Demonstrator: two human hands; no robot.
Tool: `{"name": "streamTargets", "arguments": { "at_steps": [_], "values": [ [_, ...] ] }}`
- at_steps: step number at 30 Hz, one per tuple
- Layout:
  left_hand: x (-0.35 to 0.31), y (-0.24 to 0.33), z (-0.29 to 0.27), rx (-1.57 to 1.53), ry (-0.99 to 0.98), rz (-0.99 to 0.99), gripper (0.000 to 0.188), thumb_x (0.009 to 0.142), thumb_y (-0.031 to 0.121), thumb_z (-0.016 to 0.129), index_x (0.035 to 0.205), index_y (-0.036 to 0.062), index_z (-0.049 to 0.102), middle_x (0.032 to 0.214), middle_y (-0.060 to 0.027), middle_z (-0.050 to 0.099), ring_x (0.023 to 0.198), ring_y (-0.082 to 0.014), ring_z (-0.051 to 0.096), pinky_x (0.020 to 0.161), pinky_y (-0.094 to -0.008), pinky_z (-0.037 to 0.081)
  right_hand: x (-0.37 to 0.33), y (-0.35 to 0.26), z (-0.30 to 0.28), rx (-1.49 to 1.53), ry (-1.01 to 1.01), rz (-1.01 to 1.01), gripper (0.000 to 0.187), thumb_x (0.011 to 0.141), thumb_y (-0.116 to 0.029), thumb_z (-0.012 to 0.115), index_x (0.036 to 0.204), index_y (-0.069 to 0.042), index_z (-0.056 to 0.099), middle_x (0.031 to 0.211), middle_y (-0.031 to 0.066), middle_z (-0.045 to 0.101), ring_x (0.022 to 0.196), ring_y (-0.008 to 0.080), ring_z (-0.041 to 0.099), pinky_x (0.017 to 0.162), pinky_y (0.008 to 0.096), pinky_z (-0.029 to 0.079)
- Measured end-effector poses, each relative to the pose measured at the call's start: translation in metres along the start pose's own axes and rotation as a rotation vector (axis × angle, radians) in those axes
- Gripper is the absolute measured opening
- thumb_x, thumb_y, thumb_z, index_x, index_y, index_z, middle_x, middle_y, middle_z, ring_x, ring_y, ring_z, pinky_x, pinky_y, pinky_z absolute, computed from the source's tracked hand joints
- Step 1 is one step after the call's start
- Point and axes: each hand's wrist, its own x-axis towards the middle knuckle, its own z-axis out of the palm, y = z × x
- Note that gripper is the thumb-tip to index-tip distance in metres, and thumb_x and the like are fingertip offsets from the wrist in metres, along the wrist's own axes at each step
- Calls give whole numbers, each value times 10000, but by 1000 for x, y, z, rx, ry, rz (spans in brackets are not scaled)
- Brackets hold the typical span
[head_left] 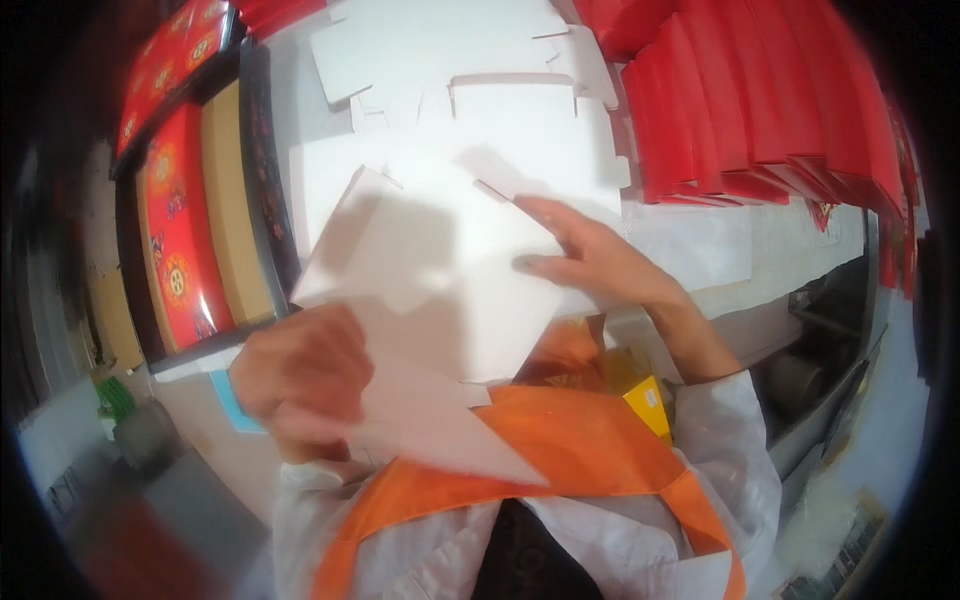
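A white cardboard box blank [510, 300] lies tilted in front of me, with a large shadow over its left part. My left hand [305, 375], blurred by motion, is closed at the blank's near left side, by a folded-up flap [440, 425] that points toward my body. At the blank's right edge rests my right hand [600, 255], its fingers stretched out and its thumb apart, touching the board. Beneath and beyond are more flat white blanks [510, 105] in a stack with slots and tabs.
Red boxes [740, 100] stand in a row at the far right. On the left, a dark-edged tray [262, 170] holds a red patterned box [180, 240] beside brown cardboard. A yellow box [648, 400] sits beside my orange apron [570, 430].
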Motion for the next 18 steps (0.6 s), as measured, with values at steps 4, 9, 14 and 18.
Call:
{"name": "streamTargets", "arguments": {
  "at_steps": [4,9,14,18],
  "values": [
    [30,4,-13,-113,-15,171,189,816,153,593,651,73,545,645,-41,527,553,-170,515,564,-287,388,4,-6,-9,-6,37,193,347,858,-126,523,1191,-30,504,992,58,579,865,104,529,764,243,442],
    [47,-19,-34,-170,572,210,120,869,179,519,775,104,525,779,-44,541,678,-139,522,666,-287,411,11,7,-39,356,496,-40,361,895,-211,491,1216,-48,466,818,9,555,755,87,522,662,219,439],
    [70,-56,-44,-231,980,57,244,850,251,573,1032,91,541,1042,-60,576,985,-179,535,872,-352,436,-1,5,-23,599,315,112,409,876,-272,530,1191,-21,459,773,21,569,652,111,573,555,189,429],
    [68,-62,-27,-354,915,0,265,813,244,634,1029,103,569,912,-57,612,907,-186,589,805,-292,480,5,27,-21,190,268,124,367,872,-303,518,996,42,525,684,45,571,486,92,549,376,193,393]
  ]
}}
